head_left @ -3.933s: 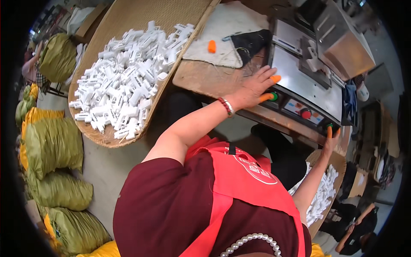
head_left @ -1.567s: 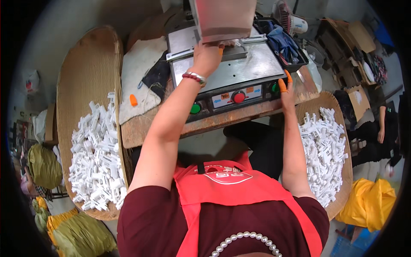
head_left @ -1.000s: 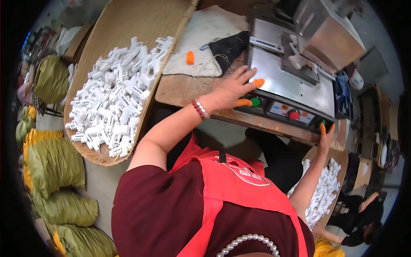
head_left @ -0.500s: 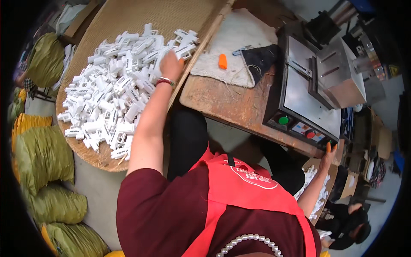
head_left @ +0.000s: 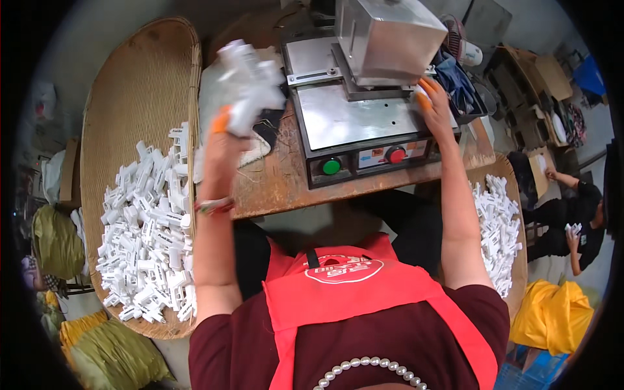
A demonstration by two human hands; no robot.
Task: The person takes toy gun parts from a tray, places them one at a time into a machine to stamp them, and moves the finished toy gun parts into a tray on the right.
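My left hand [head_left: 222,153], an orange cover on a finger, is closed on several white plastic parts [head_left: 250,81]. They are blurred by motion above the cloth beside the machine [head_left: 357,117]. My right hand [head_left: 437,112], with orange-covered fingers, reaches to the right side of the metal box [head_left: 400,45] on the machine's plate. Its fingers are bent around a small white part [head_left: 419,91], mostly hidden. A large heap of similar white parts [head_left: 146,234] lies in the woven tray [head_left: 133,78] on my left.
Green [head_left: 331,166] and red [head_left: 395,154] buttons sit on the machine's front. The worn wooden table [head_left: 266,195] carries it. More white parts [head_left: 497,227] lie in a tray at right. A co-worker [head_left: 565,214] is at far right. Sacks [head_left: 117,351] stand at lower left.
My view has swung toward the machine. My left hand has come from the heap with parts in it. My right hand has moved from the machine's front right corner to the metal box.
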